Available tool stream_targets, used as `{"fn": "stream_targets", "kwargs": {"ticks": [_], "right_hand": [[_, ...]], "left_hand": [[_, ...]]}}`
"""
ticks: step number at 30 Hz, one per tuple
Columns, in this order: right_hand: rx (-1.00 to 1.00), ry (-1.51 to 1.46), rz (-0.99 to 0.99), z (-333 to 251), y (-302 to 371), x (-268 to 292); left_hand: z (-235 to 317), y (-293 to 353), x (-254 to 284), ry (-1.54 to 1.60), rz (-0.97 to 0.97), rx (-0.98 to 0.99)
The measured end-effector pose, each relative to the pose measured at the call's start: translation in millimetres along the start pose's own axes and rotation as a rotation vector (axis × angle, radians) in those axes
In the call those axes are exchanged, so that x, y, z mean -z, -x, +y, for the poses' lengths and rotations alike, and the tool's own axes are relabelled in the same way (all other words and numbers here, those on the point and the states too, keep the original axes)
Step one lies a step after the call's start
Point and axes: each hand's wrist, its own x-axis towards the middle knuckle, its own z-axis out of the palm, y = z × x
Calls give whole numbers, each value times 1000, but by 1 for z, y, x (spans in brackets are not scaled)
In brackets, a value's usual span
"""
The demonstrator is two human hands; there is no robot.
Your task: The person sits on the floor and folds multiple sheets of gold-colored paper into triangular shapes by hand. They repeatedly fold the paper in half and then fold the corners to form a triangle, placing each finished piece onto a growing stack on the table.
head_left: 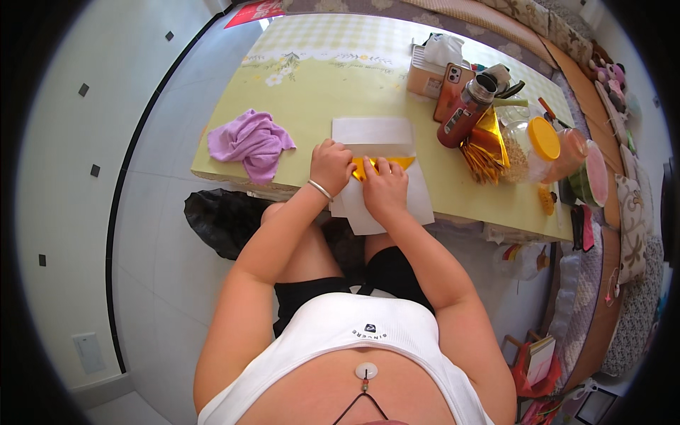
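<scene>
- Pale yellow desk point(319, 99) spreads across my view, its near edge by the person's knees, which I judge puts everything within easy reach.
- Gold sheet point(405, 162) lies over white paper point(373, 132) at that edge, perhaps so the paper backs it.
- Left hand point(331, 166): fingers curled at the sheet's left end, seemingly steadying it; I cannot tell whether they pinch.
- Right hand point(384, 190): fingers bent, tips on the sheet, apparently pressing it flat; any grip beneath escapes me.
- Purple cloth point(251, 145) sits bunched leftward, apart from the paper.
- Dark red bottle point(462, 120) and gold foil stack point(489, 145) stand rightward, probably leaving elbow room.
</scene>
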Motion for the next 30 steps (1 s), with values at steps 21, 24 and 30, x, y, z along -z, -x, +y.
{"fn": "stream_targets", "kwargs": {"ticks": [21,24,30], "right_hand": [[133,-293,-381,89,-13,19],[152,-210,-435,107,-4,30],[214,-157,-446,107,-1,41]], "left_hand": [[5,24,-33,-130,-19,-247],[-3,44,-18,-101,-9,-218],[-4,57,-4,-56,25,-188]]}}
